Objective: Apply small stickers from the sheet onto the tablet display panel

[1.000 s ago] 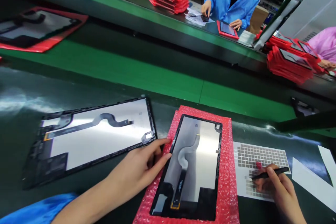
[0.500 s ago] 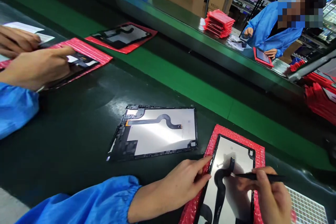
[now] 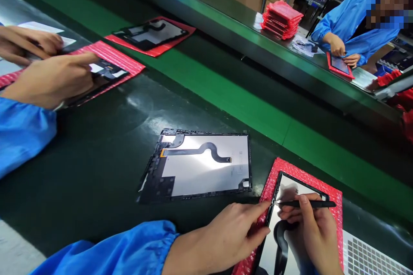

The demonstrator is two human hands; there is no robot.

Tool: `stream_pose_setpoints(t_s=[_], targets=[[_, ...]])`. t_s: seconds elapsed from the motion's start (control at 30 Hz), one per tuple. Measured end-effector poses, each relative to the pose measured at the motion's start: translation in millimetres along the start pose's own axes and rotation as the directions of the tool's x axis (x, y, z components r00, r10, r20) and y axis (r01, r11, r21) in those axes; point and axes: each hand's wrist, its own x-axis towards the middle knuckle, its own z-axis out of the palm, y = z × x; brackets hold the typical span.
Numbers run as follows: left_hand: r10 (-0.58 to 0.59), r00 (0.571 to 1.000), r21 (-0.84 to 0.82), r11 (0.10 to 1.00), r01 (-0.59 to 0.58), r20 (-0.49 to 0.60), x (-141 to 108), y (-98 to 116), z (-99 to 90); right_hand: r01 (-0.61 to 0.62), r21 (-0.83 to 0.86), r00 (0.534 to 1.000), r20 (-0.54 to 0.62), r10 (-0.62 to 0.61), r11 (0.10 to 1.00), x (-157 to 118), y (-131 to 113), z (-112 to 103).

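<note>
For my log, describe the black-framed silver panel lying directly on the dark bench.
On the glossy dark bench, find the wearer's bare left hand. Beyond it, slightly left, lies the black-framed silver panel. Neighbouring panels rest on red plastic wrap; it alone doesn't.

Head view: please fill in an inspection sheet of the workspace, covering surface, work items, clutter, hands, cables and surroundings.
Surface: dark bench, glossy, with light reflections.
Work items: near panel on red wrap; second panel directly on the bench.
Clutter: grid sheet beside the wrap, partly out of frame.
Hands: left hand touches the near panel's left edge; right hand holds a black tool, tip near that edge, contact unclear.
Cables: near ribbon, partly hidden by the right hand; far ribbon on the second panel.
Surroundings: another person's hand over a third panel; across, a co-worker and red stack.
</note>
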Motion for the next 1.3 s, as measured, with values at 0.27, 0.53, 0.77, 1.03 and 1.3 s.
stream_pose_setpoints(t_s=[0.27, 0.53, 0.77, 1.03, 1.3], targets=[[-0.021, 0.999, -0.067, 0.997, 0.024, 0.043, 1, 0, -2.5, 0.004, -0.034, 1.0, -0.002, -0.004, 0.999, -1, 6, -1], [0.013, 1.0, 0.016, 1.0, -0.014, 0.024, -3, -2, -3.0, -0.002, -0.069, 0.999, 0.034, 0.004, 0.998, -1, 10, -7], [0.152, 0.98, 0.32, 0.929, -0.186, 0.129, 1, -7, -6.1, 0.021, -0.108, 1.0, 0.007, -0.021, 0.994, -3, 0, 3], [0.064, 0.977, 0.463, 0.873, -0.153, 0.203, 6, 7, -5.1, 0.035, -0.102, 0.999, -0.005, -0.035, 0.994, 0, -7, 13], [-0.165, 0.986, 0.177, 0.971, 0.162, 0.005, 7, 4, -12.7, 0.137, 0.161, 0.985, -0.124, -0.118, 0.977, -9, -16, -2]])
